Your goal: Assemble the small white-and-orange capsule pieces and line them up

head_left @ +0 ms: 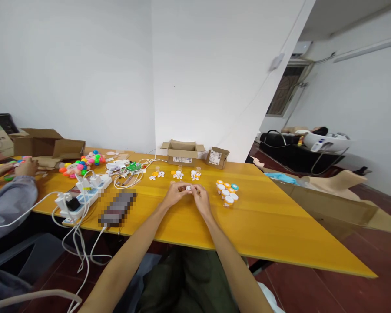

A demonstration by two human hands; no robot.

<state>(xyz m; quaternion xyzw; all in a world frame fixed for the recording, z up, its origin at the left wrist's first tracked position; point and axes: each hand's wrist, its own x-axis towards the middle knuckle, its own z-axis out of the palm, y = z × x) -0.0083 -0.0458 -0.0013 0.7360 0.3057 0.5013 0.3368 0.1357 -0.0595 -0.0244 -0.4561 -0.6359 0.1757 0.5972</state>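
My left hand (173, 194) and my right hand (201, 199) meet above the middle of the table, fingers curled together. Between their fingertips they hold a small white piece with dark dots (188, 188); its kind is too small to make out, and fingers hide part of it. Behind them lie three small groups of white and orange discs, a left group (155, 175), a middle group (178, 174) and a right group (195, 174), with small clear cups by them. Right of my hands stand several small round containers (228, 200) with white, orange-rimmed lids; one lid (234, 187) is teal.
A dark phone (117, 208) on a cable and a white power strip (90, 195) with tangled cords lie left. An open cardboard box (182, 153) and a smaller box (217, 157) stand at the wall. Colourful balls (81, 167) sit near another person's hands (26, 166).
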